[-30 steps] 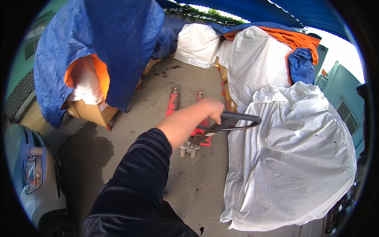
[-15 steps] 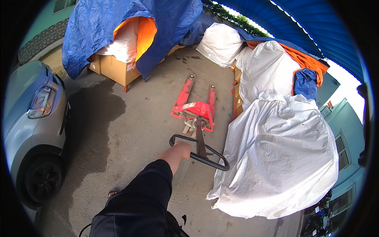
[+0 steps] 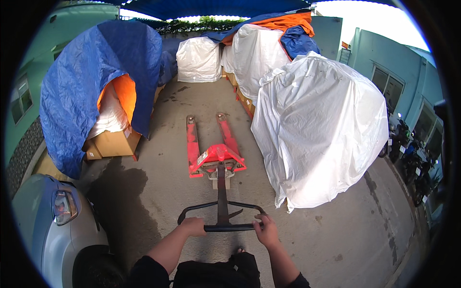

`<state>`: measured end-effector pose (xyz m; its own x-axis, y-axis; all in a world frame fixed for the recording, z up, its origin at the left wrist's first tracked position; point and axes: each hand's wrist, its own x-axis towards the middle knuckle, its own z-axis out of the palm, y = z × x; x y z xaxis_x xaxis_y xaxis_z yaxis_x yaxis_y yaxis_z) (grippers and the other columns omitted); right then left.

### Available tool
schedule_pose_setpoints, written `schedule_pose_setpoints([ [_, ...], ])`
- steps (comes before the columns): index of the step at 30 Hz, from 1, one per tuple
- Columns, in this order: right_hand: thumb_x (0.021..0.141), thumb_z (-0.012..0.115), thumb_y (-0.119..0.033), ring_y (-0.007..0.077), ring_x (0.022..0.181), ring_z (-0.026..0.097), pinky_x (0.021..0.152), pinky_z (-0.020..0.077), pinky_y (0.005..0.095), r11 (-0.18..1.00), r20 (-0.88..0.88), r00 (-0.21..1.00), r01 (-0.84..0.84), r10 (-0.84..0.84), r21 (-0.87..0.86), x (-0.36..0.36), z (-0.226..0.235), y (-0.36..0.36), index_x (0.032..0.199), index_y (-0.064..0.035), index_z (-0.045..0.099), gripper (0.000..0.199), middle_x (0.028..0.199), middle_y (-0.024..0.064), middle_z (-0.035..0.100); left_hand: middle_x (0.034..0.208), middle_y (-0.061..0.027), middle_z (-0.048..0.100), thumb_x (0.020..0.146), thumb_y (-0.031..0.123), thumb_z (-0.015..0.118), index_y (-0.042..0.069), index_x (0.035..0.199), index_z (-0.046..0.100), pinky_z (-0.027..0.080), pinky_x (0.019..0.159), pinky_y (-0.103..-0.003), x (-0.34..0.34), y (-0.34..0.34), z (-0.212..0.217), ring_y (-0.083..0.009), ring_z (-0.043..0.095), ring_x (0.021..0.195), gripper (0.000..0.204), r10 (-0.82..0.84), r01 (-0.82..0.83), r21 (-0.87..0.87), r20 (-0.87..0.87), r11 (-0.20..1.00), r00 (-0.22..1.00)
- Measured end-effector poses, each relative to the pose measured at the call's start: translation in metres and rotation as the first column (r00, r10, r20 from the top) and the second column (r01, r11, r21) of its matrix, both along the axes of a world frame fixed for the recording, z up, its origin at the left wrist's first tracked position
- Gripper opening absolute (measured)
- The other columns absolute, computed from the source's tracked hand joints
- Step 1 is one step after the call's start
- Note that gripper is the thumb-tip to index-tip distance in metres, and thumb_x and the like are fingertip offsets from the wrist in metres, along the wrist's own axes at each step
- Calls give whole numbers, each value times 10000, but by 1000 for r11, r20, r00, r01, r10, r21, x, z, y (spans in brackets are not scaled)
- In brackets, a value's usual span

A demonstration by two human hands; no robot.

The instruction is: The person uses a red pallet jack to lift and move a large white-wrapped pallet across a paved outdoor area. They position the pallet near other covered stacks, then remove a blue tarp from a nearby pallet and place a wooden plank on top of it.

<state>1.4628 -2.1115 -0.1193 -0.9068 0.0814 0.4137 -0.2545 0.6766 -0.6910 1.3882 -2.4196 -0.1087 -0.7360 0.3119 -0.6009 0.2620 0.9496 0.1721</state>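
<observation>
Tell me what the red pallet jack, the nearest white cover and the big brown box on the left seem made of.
The pallet jack looks like painted metal, probably steel: red, with dark worn patches on the forks. The nearest white cover seems to be plastic sheeting, given its creases and slight sheen. The big brown box is probably cardboard, matte with flat sides.

Can't read a single word from where I'm standing, tbh. There's a pale label (image 3: 202, 157) on the red pallet jack (image 3: 228, 152) in front of me, but the print's just a smudge. Same deal with the little white tag (image 3: 127, 132) on the cardboard box (image 3: 111, 144) to my left, the reddish sign (image 3: 345, 45) by the teal wall (image 3: 382, 54), and the white plates (image 3: 402, 149) on the motorbikes (image 3: 416, 157): all too small.
</observation>
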Motion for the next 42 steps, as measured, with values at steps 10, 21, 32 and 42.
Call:
schedule_pose_setpoints([
  [10, 925, 609, -440, 368, 1096, 625, 942, 488, 476, 637, 556, 544, -770, 628, 34, 142, 5, 47, 1206, -67, 620, 467, 1124, 184, 660, 948, -111, 729, 675, 495, 749, 193, 1023, 771, 537, 871, -416, 291, 43, 47, -302, 685, 961, 461, 176, -166, -161, 48, 973, 983],
  [21, 922, 626, -368, 345, 951, 646, 835, 504, 458, 703, 373, 656, -711, 656, 13, 474, 28, 273, 1016, -51, 666, 333, 958, 145, 674, 822, -136, 716, 698, 518, 771, 132, 902, 762, 534, 795, -425, 626, 255, 61, -316, 697, 860, 436, 403, -406, -91, -50, 909, 914],
  [32, 854, 690, -94, 328, 1014, 631, 888, 507, 414, 940, -80, 958, -285, 274, -187, 792, 18, 524, 982, -49, 667, 138, 1091, 134, 659, 812, -102, 703, 778, 641, 686, 115, 1006, 735, 523, 808, -409, 903, 508, 71, -278, 692, 872, 576, 376, -367, -84, 204, 927, 904],
  [42, 964, 593, -174, 178, 786, 667, 729, 533, 311, 696, 384, 725, 677, -572, -240, 1141, -65, 981, 1037, 37, 657, 233, 917, 137, 696, 697, -113, 658, 954, 487, 574, 38, 749, 619, 558, 627, -356, 966, 939, -5, -232, 667, 617, 495, 20, -820, 452, 872, 351, 489],
])
